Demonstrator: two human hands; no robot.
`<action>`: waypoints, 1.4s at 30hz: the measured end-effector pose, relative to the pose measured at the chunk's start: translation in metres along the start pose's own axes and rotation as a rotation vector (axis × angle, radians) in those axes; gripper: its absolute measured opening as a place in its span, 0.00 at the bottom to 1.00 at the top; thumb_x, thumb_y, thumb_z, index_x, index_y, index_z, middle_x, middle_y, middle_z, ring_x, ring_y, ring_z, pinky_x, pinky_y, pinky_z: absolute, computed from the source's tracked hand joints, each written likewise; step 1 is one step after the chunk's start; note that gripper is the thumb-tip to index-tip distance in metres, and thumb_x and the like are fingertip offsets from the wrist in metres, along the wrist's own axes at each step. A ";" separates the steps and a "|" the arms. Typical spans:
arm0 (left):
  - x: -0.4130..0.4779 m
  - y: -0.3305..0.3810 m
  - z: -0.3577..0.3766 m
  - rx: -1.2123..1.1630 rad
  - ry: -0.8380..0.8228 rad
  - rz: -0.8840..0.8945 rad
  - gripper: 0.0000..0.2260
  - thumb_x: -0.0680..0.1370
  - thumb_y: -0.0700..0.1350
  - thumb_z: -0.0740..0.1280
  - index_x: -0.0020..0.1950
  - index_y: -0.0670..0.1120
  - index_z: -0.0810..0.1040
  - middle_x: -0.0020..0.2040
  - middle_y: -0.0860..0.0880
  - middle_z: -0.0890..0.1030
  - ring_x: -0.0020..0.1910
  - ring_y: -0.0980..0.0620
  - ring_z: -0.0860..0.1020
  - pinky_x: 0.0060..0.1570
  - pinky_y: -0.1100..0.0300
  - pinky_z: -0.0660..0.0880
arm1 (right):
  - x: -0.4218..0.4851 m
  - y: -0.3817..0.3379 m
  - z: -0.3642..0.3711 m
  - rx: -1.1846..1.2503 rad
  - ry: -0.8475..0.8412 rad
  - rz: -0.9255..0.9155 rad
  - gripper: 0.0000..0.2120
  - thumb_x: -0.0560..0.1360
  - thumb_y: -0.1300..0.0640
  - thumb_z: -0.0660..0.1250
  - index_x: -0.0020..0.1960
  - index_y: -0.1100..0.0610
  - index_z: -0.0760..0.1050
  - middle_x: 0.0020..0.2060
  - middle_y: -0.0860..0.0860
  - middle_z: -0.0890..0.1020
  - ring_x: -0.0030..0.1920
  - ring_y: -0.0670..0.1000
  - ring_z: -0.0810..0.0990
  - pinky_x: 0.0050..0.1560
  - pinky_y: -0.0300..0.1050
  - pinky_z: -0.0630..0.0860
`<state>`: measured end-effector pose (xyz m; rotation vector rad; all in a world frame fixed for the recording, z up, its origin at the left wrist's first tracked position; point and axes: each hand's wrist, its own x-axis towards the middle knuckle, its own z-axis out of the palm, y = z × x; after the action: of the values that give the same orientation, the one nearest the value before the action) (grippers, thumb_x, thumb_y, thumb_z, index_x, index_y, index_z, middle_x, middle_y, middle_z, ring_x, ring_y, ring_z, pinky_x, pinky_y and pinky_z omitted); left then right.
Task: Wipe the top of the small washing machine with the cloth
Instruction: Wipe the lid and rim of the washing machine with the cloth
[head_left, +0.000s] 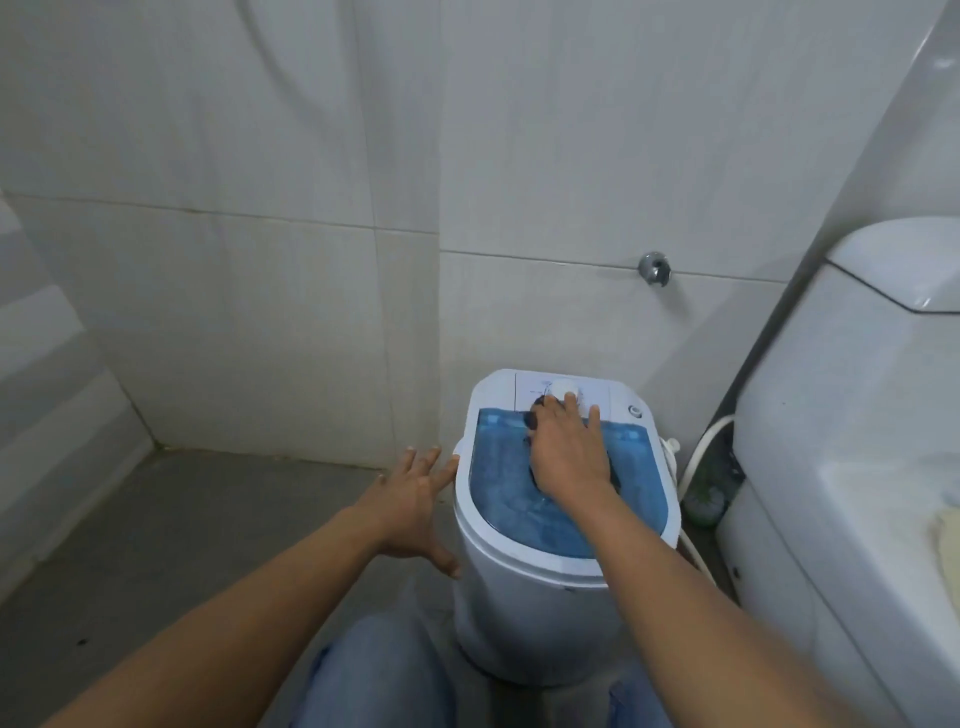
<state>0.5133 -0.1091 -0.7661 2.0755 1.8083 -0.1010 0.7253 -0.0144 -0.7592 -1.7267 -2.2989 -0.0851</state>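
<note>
We're bracing the left hand, fingers spread open, against the washing machine side. We're pressing the right hand flat on a dark cloth atop the blue lid, fingertips reaching the white dial.

1. Dark cloth: mostly hidden beneath the right hand; only its dark edges show.
2. Translucent blue plastic lid: contents underneath indiscernible.
3. White ceramic toilet cistern: cut off by the right edge.
4. Markings around the white round dial: too small to read.
</note>
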 end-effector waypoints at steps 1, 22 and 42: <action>-0.003 0.003 0.001 0.010 -0.002 -0.003 0.65 0.59 0.71 0.78 0.82 0.57 0.39 0.84 0.47 0.41 0.81 0.40 0.39 0.78 0.36 0.52 | -0.013 0.008 -0.005 0.029 -0.006 0.006 0.19 0.80 0.56 0.59 0.70 0.56 0.68 0.73 0.53 0.68 0.75 0.57 0.59 0.75 0.60 0.52; -0.002 0.012 0.003 -0.042 0.083 -0.035 0.66 0.53 0.82 0.67 0.83 0.58 0.43 0.84 0.46 0.47 0.82 0.41 0.44 0.77 0.37 0.57 | -0.076 -0.026 -0.010 0.132 -0.052 0.085 0.27 0.81 0.55 0.59 0.78 0.51 0.56 0.78 0.46 0.58 0.79 0.55 0.51 0.76 0.62 0.48; -0.003 0.006 -0.002 -0.050 0.043 -0.027 0.66 0.54 0.76 0.74 0.83 0.58 0.45 0.84 0.45 0.47 0.82 0.40 0.43 0.77 0.37 0.55 | -0.119 -0.033 -0.062 0.349 -0.109 -0.161 0.21 0.80 0.52 0.63 0.72 0.46 0.67 0.72 0.44 0.70 0.73 0.48 0.64 0.68 0.51 0.68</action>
<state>0.5180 -0.1120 -0.7624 2.0337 1.8458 -0.0186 0.7351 -0.1478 -0.7247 -1.4034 -2.3536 0.3663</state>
